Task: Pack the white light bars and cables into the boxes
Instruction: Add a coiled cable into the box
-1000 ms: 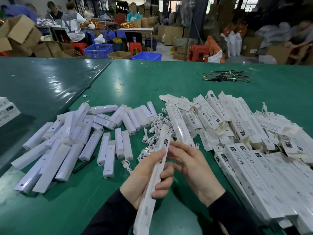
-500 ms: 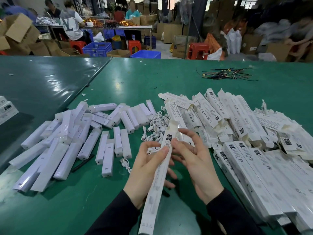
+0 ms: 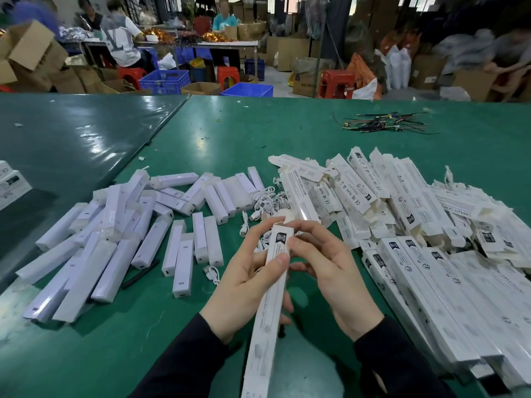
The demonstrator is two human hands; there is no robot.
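Holding one long box (image 3: 268, 297) over the table (image 3: 287, 133): left hand (image 3: 247, 285) grip wrapped round its middle, right hand (image 3: 330, 271) fingertips pinching its top end.

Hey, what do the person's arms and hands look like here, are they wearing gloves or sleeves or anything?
No gloves: both the left hand and the right hand are bare, with no rings, watch or bracelet showing. Each forearm is covered by a long black sleeve that ends at the wrist. The fabric looks plain and matte, with no logo or pattern visible. Fingernails appear short and unpainted.
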